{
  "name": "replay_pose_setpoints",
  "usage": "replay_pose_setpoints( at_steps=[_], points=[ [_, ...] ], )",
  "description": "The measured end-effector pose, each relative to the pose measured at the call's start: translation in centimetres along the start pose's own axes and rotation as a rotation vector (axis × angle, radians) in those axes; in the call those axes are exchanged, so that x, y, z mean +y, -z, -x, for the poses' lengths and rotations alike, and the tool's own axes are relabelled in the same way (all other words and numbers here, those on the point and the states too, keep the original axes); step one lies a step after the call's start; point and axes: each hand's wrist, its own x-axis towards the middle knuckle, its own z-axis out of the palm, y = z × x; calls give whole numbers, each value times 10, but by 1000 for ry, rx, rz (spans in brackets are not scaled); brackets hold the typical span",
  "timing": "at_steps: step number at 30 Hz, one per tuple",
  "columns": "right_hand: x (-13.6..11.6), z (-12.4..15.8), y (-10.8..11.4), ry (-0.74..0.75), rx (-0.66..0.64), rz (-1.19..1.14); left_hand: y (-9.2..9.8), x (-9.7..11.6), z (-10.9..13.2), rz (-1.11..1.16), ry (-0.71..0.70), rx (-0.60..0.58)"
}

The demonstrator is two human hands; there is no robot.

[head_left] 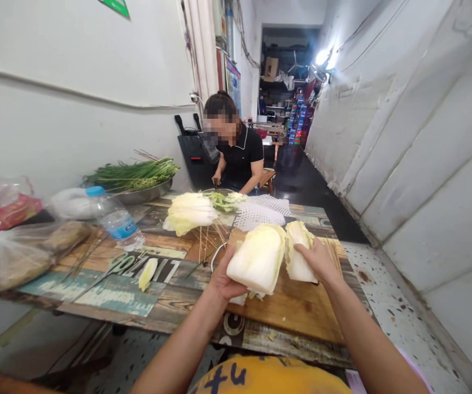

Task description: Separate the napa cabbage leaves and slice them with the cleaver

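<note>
Above a wooden cutting board point(297, 314), my left hand point(224, 279) grips a thick piece of pale napa cabbage point(258, 260), fingers under its left and lower side. My right hand point(318, 260) is closed round a smaller napa cabbage piece point(299, 254) just to the right. The two pieces are close together at their upper edges. White scraps point(240, 299) lie on the board beneath the left piece. Another large cabbage piece point(190, 212) rests farther back on the table, left of the board.
Scissors point(119, 264), a small cabbage leaf point(148, 273) and a water bottle point(116, 221) lie or stand to the left. Behind are a metal bowl of green vegetables point(137, 180) and white foam netting point(260, 210). Skewers point(332, 251) lie at right. A person point(240, 148) sits opposite.
</note>
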Motion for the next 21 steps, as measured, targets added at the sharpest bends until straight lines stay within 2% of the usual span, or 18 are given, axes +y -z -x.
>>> replay_pose_setpoints(
  at_steps=[3, 6, 8, 10, 12, 14, 17, 21],
  points=[
    [5, -4, -8, 62, -4, 65, -6, 5, 5, 0, -49, -54],
    [3, -3, -20, 130, -38, 81, -15, 8, 8, -82, -167, -18],
    [-3, 2, -26, 179, -23, 71, -21, 5, 8, -191, -296, 103],
    [-12, 11, -29, 216, -38, 47, -27, 0, 6, -386, -472, 288],
    [-22, 23, -31, 236, -123, 25, -33, -6, 2, -697, -666, 476],
    [-31, 36, -32, 228, -236, 8, -39, -11, -3, -1033, -783, 599],
    [-35, 45, -32, 207, -336, -30, -43, -16, -11, -1268, -727, 671],
    [-25, 42, -26, 153, -357, -121, -40, -18, -19, -1269, -590, 659]
  ],
)
